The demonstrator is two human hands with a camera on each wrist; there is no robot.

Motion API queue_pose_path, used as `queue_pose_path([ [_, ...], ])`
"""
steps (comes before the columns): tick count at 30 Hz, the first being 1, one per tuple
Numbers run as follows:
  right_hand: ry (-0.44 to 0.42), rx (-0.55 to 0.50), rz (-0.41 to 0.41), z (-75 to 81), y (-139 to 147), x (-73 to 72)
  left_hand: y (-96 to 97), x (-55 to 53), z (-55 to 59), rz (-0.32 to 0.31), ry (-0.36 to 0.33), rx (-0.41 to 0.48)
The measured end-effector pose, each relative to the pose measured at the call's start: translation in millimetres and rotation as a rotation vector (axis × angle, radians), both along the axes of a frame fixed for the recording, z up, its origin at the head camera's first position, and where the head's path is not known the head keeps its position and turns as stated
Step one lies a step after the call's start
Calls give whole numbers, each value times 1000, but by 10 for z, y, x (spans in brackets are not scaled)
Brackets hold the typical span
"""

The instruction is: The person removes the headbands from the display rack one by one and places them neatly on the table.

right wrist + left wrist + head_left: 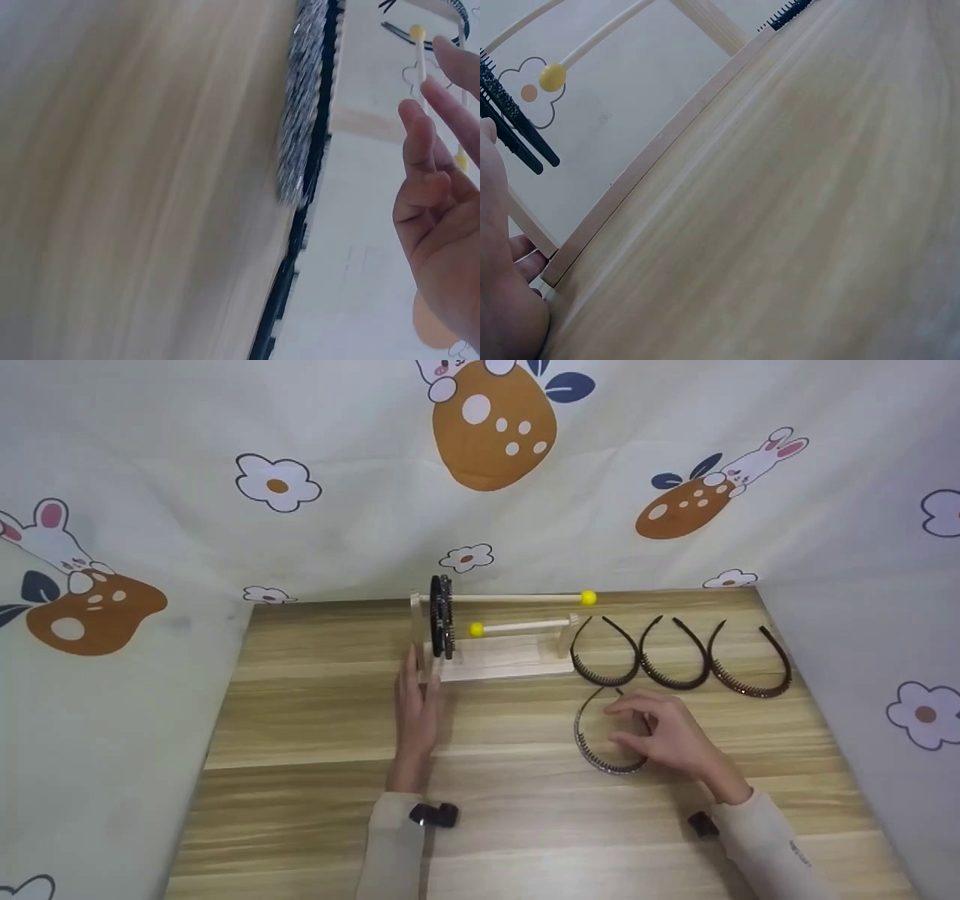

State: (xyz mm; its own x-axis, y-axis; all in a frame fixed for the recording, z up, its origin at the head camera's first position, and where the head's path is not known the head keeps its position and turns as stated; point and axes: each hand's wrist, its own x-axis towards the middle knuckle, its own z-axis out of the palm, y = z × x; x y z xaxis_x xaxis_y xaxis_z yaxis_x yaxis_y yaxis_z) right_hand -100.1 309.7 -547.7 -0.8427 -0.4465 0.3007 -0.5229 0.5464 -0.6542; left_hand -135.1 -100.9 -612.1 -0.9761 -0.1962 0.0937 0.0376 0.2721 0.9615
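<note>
At the left end of a pale wooden headband rack (502,656), my left hand (416,712) holds the end upright, fingers on its outer side and thumb near the base's front edge. In the left wrist view, fingertips (531,262) show behind the rack's corner. Dark toothed headbands (442,619) hang from the rack's long rod near that hand. My right hand (671,735) is over a glittery silver headband (611,769) lying on the table, its thumb and fingers apart with nothing between them. The hand hides part of that headband's right side.
Three dark toothed headbands lie in a row right of the rack: one (606,681), another (679,685) and a third (754,691). Yellow balls cap the long rod (589,598) and short rod (476,629). A printed curtain (360,540) stands behind the wood-grain table (300,735).
</note>
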Motion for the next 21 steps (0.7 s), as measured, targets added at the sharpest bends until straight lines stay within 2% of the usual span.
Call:
queue_pose_path([
  [6, 38, -144, -42, -3, -266, -34, -3, 1, -6, 5, -13, -5],
  [14, 23, -404, -139, 141, -608, -4, 2, -5, -3, 1, -7, -21],
  [21, -38, -598, -131, 300, -876, 60, -2, -5, -12, -4, -7, -18],
])
